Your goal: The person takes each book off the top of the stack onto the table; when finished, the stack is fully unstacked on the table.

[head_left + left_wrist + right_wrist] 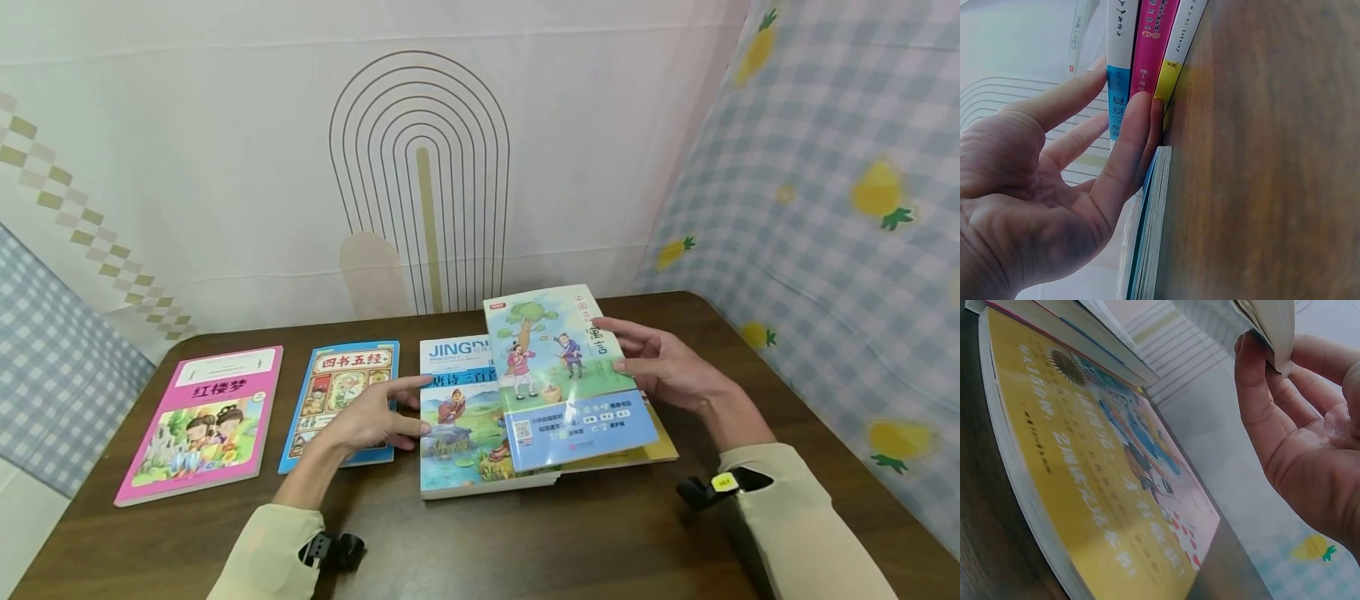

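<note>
My right hand (667,362) pinches the right edge of a paperback book (540,375) with a tree and two figures on its cover. That book is tilted above the stack, and in the right wrist view its page edges (1275,331) show between thumb and fingers. Beneath it lies a book with a pond scene (457,442), on top of several others, one with a yellow cover (1085,487). My left hand (378,414) touches the spines on the stack's left side with extended fingers; the left wrist view shows a pink spine (1150,50) among them.
A blue-bordered book (315,400) lies flat just left of the stack, partly behind my left hand. Farther left is a pink book (198,417). All rest on a dark wooden table (450,550), with a patterned cloth (262,167) hanging behind it.
</note>
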The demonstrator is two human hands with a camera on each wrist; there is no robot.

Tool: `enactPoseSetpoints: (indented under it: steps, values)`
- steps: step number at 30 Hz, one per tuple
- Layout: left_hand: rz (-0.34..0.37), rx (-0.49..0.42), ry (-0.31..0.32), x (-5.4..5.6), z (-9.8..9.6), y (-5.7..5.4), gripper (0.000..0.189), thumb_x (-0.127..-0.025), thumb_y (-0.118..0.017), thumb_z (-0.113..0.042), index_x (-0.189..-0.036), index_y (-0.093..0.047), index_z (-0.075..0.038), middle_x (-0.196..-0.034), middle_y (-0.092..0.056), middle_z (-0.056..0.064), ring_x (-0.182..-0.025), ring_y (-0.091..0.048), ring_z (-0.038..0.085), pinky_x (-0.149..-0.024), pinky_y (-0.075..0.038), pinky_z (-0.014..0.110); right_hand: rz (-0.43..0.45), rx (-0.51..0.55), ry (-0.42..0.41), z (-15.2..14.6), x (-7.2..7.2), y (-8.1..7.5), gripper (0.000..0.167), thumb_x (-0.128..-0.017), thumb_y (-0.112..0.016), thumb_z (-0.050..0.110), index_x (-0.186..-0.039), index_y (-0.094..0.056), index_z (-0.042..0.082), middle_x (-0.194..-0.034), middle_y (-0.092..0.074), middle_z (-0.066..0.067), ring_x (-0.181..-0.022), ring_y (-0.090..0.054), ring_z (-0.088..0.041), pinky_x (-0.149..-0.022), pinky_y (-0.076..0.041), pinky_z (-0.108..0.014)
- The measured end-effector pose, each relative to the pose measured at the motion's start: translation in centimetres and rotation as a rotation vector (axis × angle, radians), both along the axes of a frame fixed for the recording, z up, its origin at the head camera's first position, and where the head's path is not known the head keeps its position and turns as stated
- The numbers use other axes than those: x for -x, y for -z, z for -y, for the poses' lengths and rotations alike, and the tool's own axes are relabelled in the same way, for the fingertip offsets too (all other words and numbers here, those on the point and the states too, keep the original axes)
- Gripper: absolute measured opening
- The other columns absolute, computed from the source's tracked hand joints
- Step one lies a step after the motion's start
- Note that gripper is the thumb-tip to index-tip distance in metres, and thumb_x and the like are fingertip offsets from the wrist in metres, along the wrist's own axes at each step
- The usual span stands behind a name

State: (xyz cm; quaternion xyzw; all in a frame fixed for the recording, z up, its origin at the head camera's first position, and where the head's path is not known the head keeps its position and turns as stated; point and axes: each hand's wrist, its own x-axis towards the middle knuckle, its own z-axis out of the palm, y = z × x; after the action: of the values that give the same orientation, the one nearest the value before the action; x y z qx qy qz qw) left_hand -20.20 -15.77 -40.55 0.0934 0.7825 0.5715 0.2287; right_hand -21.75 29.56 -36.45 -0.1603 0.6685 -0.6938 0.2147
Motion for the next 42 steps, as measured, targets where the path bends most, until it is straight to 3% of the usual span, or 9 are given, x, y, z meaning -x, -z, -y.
enactPoseSetpoints:
  steps: [23,35,42]
  values:
    - [0.000,0.008,0.001,0.1,0.0,0.0,0.075,-0.093,-0.081,-0.005,-0.160,-0.047,-0.011,-0.130,-0.050,0.024,-0.084,-0.071,0.024,-0.076,-0.067,0.042,0.037,0.110,0.078,-6.0,-0.4,-0.7,0.059,-0.106,-0.051,-0.009,-0.154,-0.054,0.026,-0.136,-0.073,0.004,-0.111,-0.076,-0.020,-0.081,-0.067,-0.038]
    - [0.003,0.002,0.007,0.0,0.1,0.0,0.075,-0.094,-0.080,-0.005,-0.160,-0.046,-0.011,-0.131,-0.050,0.025,-0.084,-0.071,0.025,-0.075,-0.067,0.041,0.050,0.018,0.164,-10.4,-0.5,-0.5,0.057,-0.107,-0.050,-0.007,-0.148,-0.057,0.033,-0.131,-0.073,0.010,-0.107,-0.076,-0.019,-0.079,-0.067,-0.040]
    - [0.004,0.005,0.004,0.0,0.0,-0.1,0.075,-0.093,-0.080,-0.005,-0.160,-0.047,-0.011,-0.131,-0.049,0.025,-0.084,-0.071,0.024,-0.075,-0.067,0.041,0.070,-0.100,0.232,-12.4,-0.6,-0.5,0.058,-0.108,-0.052,-0.003,-0.149,-0.053,0.038,-0.126,-0.073,0.017,-0.104,-0.074,-0.016,-0.079,-0.066,-0.039]
